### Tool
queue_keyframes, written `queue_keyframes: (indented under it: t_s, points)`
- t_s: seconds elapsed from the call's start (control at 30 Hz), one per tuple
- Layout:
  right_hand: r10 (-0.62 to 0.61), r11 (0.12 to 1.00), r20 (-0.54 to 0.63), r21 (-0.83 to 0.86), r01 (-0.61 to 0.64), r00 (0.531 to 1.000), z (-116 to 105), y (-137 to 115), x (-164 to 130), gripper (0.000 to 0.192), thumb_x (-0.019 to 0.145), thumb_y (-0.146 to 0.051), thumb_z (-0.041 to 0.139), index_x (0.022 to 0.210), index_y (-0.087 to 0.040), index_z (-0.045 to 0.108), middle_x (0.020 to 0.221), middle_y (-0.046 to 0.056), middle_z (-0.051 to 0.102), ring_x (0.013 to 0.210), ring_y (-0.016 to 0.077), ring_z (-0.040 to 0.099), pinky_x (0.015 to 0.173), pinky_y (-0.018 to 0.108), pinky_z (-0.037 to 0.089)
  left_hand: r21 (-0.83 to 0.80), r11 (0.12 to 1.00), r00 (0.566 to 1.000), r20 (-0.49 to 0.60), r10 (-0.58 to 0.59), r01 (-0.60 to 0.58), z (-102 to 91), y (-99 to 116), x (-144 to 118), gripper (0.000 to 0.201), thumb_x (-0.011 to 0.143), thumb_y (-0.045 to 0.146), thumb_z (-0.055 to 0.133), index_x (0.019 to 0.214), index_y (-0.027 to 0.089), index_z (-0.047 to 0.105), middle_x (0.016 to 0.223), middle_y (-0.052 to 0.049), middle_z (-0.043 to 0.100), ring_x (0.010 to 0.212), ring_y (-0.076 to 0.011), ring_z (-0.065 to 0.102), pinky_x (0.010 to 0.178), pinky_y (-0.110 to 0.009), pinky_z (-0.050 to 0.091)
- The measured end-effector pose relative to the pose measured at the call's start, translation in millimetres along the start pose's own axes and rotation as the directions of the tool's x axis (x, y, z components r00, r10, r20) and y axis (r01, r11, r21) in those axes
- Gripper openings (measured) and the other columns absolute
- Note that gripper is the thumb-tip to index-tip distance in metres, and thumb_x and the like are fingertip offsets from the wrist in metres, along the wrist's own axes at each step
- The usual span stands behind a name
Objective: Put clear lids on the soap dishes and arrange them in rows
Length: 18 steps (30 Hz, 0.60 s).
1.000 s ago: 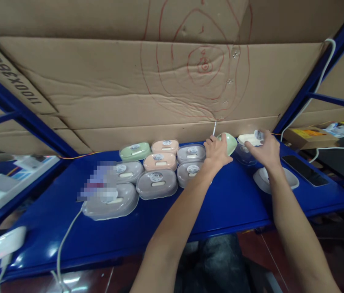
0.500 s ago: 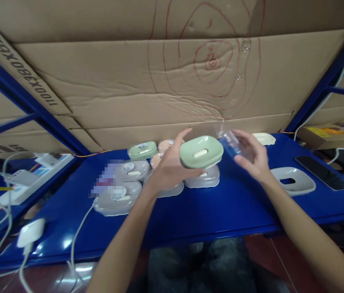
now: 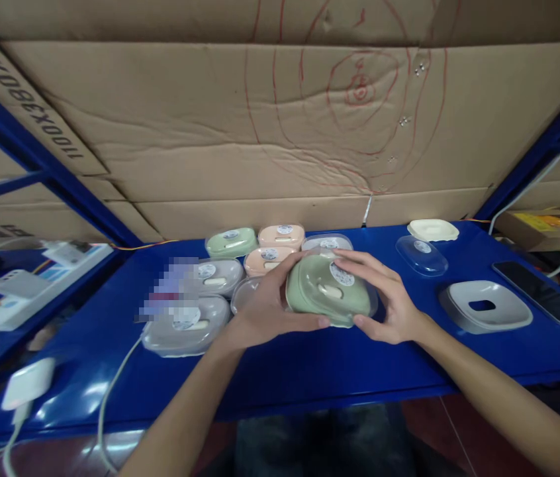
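Both hands are on a green soap dish (image 3: pixel 310 285), which is raised a little off the blue tabletop. A clear lid (image 3: pixel 357 285) with a round sticker covers its top. My left hand (image 3: pixel 265 308) wraps round the dish's left side, thumb at the front edge. Along the right side, my right hand (image 3: pixel 384 298) grips the lid and the dish, fingers on top and thumb at the front. Behind and left of them sit several lidded soap dishes: a green one (image 3: pixel 230 246), peach ones (image 3: pixel 275 236) and grey ones (image 3: pixel 210 286). Part of the group is hidden by my hands.
On the right lie a loose clear lid (image 3: pixel 426 264), a cream piece (image 3: pixel 433 230), a grey dish part (image 3: pixel 508 318) and a phone (image 3: pixel 541 291). Left are a power strip (image 3: pixel 46 298), a white charger (image 3: pixel 29 384) and cables. Cardboard (image 3: pixel 185 99) walls the back.
My right hand has brought the clear lid left onto the green soap dish, and its fingers now grip both. The dish has come slightly lower. The view has shifted a little.
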State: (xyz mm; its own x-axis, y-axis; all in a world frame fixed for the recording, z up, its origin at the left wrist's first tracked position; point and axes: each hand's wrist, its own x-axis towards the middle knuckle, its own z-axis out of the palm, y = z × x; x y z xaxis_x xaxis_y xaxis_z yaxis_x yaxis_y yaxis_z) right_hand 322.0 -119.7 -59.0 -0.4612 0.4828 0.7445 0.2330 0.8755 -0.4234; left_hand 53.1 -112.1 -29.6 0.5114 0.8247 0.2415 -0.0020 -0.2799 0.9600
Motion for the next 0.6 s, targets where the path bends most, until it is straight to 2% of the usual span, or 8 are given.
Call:
queue_keyframes:
  t_s: [0.2,0.43,0.6]
  points:
    - [-0.047,0.996,0.02,-0.078,0.048,0.999,-0.8,-3.8,0.5,0.083,0.094,-0.045,0.074,0.171,-0.027,0.05,0.169,0.016,0.053,0.15,0.0414,0.058,0.121,0.063,0.052,-0.157,0.987,0.999,-0.02,-0.045,0.041,7.5,-7.5,-2.3,0.098,0.063,0.035,0.107,0.148,0.023,0.058,0.148,-0.015,0.071,0.137,-0.0393,0.068,0.113,-0.057,0.06]
    - [-0.045,0.991,0.044,-0.128,0.051,0.998,-1.8,-4.8,-1.8,0.081,0.094,-0.045,0.073,0.17,-0.026,0.052,0.169,0.017,0.053,0.149,0.041,0.059,0.119,0.061,0.053,-0.162,0.986,0.997,0.065,-0.037,0.048,9.1,-6.8,-2.1,0.09,0.065,0.032,0.106,0.144,0.025,0.064,0.146,-0.014,0.072,0.139,-0.0397,0.067,0.116,-0.061,0.056]
    - [-0.04,0.992,0.051,-0.116,0.046,0.998,1.5,-4.9,-2.5,0.078,0.096,-0.046,0.07,0.17,-0.027,0.052,0.169,0.016,0.053,0.149,0.0414,0.059,0.119,0.063,0.053,-0.171,0.985,0.999,0.022,-0.031,0.034,10.6,-7.5,-1.3,0.086,0.064,0.035,0.106,0.14,0.022,0.068,0.14,-0.015,0.075,0.134,-0.0404,0.07,0.112,-0.061,0.059]
